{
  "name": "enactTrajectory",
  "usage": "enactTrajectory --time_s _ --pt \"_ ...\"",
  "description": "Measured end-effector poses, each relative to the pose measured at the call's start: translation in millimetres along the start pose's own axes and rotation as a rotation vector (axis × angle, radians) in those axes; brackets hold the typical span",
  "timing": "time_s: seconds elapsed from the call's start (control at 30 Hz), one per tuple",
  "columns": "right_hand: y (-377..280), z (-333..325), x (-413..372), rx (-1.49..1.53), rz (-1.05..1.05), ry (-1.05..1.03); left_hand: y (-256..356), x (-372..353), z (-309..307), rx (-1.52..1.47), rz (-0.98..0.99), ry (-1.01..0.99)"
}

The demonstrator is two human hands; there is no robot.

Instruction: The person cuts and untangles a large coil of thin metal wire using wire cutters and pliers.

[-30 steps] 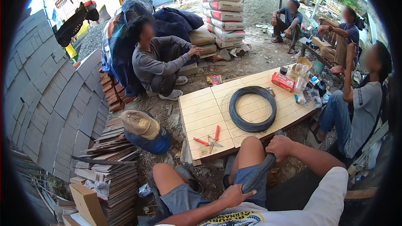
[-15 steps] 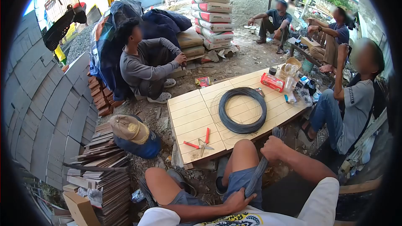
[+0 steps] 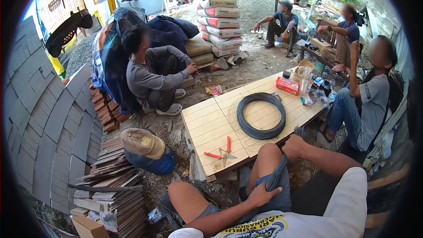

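Note:
Between my legs I hold a bundle of thin grey wires [image 3: 276,175] slantwise over my lap. My right hand [image 3: 294,147] is closed round its upper part, with wire ends sticking out above the fist. Lower down, my left hand [image 3: 263,195] wraps the same bundle. Just beyond my knees, a coil of dark wire [image 3: 240,119] lies on the low tiled tabletop [image 3: 207,125]. Red-handled cutters [image 3: 224,154] rest with handles spread near the table's front left corner. Another wire bundle [image 3: 166,202] sits beside my left leg.
A cap [image 3: 143,144] tops a blue object left of the table, behind stacked thin boards [image 3: 114,172]. A red packet [image 3: 287,86] and plastic containers stand at the table's far right. A person in grey [image 3: 154,70] squats at left; several people sit at right. Cement bags [image 3: 220,22] stand behind.
The view has shifted, so the table and coil appear slightly farther right. Both hands keep hold of the wire bundle; my left hand sits slightly higher in view.

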State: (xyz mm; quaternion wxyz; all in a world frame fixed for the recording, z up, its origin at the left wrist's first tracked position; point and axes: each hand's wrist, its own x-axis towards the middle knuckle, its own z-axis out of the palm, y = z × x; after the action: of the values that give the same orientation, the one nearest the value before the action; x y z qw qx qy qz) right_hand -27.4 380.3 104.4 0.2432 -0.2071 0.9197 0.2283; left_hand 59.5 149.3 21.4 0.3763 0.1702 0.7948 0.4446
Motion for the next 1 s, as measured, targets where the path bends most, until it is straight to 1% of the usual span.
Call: enactTrajectory --time_s 0.03,0.07,0.1,0.13,0.17,0.2,0.27,0.3,0.33,0.37,0.4,0.43,0.5,0.53,0.57,0.6,0.63,0.67,0.7,0.73,0.8,0.87,0.93,1.0 --pt "0 -4 -3 -0.004 0.002 0.0 7 0 -1 -0.048 -0.029 0.006" --pt "-1 -10 -3 -0.018 -0.019 -0.055 10 5 -2 -0.049 -0.029 0.009" --pt "-2 -19 -4 -0.032 -0.041 -0.109 10 14 -3 -0.144 -0.02 -0.07" --pt "-2 -23 -4 -0.032 -0.045 -0.11 9 21 -2 -0.241 -0.013 -0.152" --pt "-2 -25 -6 -0.027 -0.044 -0.107 8 26 3 -0.307 -0.025 -0.122" --pt "-2 -26 -8 -0.023 -0.041 -0.103 9 28 6 -0.309 -0.026 -0.12" --pt "-1 -14 1 -0.044 -0.028 -0.081 11 32 7 -0.269 -0.095 -0.078" --pt "-1 -10 5 -0.063 -0.017 -0.063 11 34 9 -0.264 -0.091 -0.075" --pt "0 -6 7 -0.062 -0.014 -0.058 9 35 13 -0.266 -0.087 -0.019" --pt "-1 -3 10 -0.037 0.036 -0.067 8 36 15 -0.266 -0.086 0.037" --pt "-4 1 13 -0.011 0.083 -0.076 6 38 14 -0.26 -0.09 0.039" --pt "-5 8 17 -0.006 0.078 -0.074 6 41 15 -0.215 -0.104 0.054" --pt "-9 25 20 -0.007 0.195 -0.119 -6 52 25 -0.176 -0.128 0.067" --pt "-11 28 20 -0.003 0.191 -0.122 -17 64 35 -0.114 -0.054 0.151" --pt "-11 29 17 -0.004 0.244 -0.154 -25 72 45 -0.051 0.021 0.231" --pt "-12 30 15 -0.003 0.3 -0.189 -28 76 51 -0.05 0.015 0.222" --pt "-13 32 17 0.006 0.301 -0.196 -27 80 53 -0.054 0.008 0.164" --pt "-12 34 21 -0.025 0.35 -0.249 -26 84 52 -0.056 0.006 0.11" --pt "-15 36 23 -0.06 0.394 -0.305 -25 82 55 -0.058 0.005 0.106" --pt "-17 42 30 -0.065 0.392 -0.308 -20 78 57 -0.013 -0.01 0.132" --pt "-19 46 41 -0.262 0.432 -0.362 -10 68 54 0.018 -0.016 0.165" --pt "-26 28 31 -0.278 0.398 -0.366 1 52 44 0.02 -0.046 0.133" --pt "-35 -4 14 -0.283 0.332 -0.369 3 46 41 0.017 -0.039 0.153" --pt "-37 -22 2 -0.278 0.274 -0.379 5 43 40 0.023 -0.027 0.163"
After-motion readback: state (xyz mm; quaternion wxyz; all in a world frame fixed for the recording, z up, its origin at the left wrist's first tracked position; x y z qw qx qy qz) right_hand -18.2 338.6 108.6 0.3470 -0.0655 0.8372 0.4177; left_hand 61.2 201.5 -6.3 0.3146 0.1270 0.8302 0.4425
